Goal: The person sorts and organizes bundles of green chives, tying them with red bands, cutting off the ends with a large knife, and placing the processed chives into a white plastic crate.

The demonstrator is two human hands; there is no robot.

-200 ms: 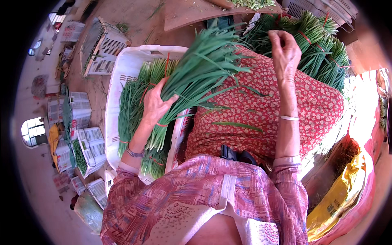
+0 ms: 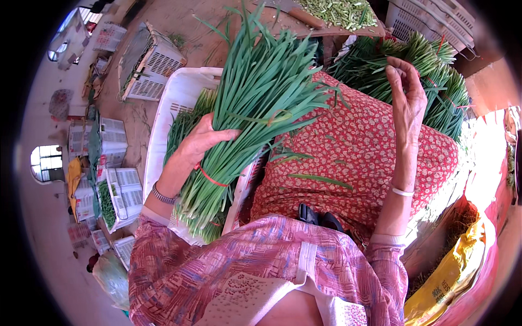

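Note:
My left hand (image 2: 204, 138) is wrapped round a bunch of garlic chives (image 2: 272, 81), its thumb across the leaves. A red band (image 2: 211, 177) circles the bunch near its pale cut ends, and the long green leaves fan out away from me. The bunch is held over a white plastic crate (image 2: 163, 108), where other chives (image 2: 204, 103) lie. Raised over the right side of my lap, my right hand (image 2: 408, 92) has thumb and forefinger brought together. Whether anything is pinched between them I cannot make out. Beyond it lie several banded chive bunches (image 2: 435, 70).
Loose leaves (image 2: 321, 180) lie on the red flowered cloth (image 2: 353, 146) over my lap. Ahead is a board (image 2: 326, 28) with chopped green pieces (image 2: 342, 12) and a wooden handle (image 2: 306, 17). White crates (image 2: 157, 65) stand at left, a yellow sack (image 2: 446, 277) at right.
The chive bunch has tilted more upright, and its banded lower end has come into fuller view over the crate. My right hand has moved slightly right and nearer. The whole view has shifted a little.

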